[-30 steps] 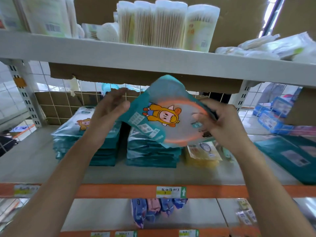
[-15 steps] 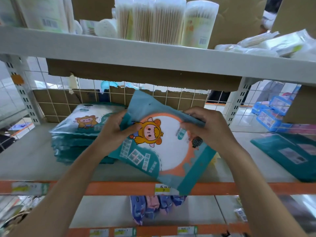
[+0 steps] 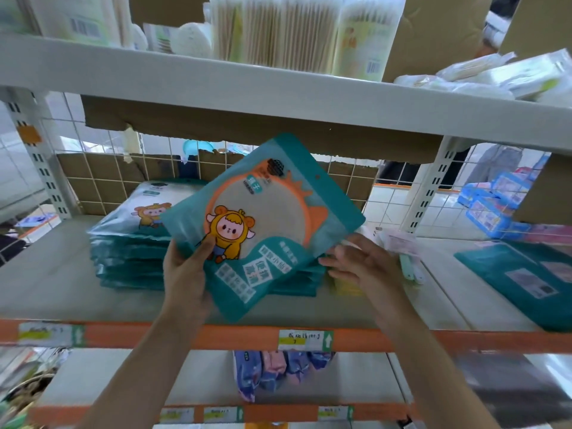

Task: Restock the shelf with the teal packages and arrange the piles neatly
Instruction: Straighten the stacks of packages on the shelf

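Stacking step: left hand (image 3: 185,270) grip pinches teal package (image 3: 272,218); right hand (image 3: 362,261) open alongside. Next, lay squarely on pile (image 3: 297,284).

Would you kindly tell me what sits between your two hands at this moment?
In the head view, a tilted teal package spans the gap between the left hand and the right hand.

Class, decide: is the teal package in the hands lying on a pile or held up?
Held up, tilted. The left hand grips the teal package by its lower edge, in front of the piles.
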